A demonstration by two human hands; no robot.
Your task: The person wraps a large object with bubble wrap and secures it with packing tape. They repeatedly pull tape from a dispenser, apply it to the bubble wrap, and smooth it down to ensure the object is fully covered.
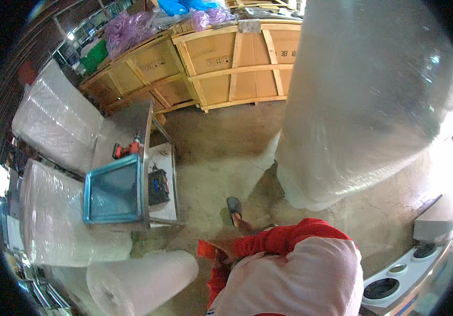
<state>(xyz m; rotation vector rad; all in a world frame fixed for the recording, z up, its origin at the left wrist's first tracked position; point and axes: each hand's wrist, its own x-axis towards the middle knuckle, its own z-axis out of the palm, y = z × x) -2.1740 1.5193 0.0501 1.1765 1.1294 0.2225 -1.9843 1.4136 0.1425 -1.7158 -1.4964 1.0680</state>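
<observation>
My hands are close together in front of my body, at the lower middle of the view. A small red block-like object (204, 249) is at the fingers of my right hand (227, 246), which looks closed on it; its kind is too small to make out. My left hand (219, 258) is just below, partly covered by the right, so its fingers are hidden. Nearest to the hands on the left is a roll of clear bubble wrap (142, 279) lying on its side.
A metal table (124, 118) at left carries a red cordless drill (127, 148) and a blue-rimmed tray (113, 189). A black tool case (158, 185) rests on its lower shelf. Large wrapped rolls (363, 105) stand around. Wooden crates (221, 63) line the back; a white panel with round holes (397, 269) lies right.
</observation>
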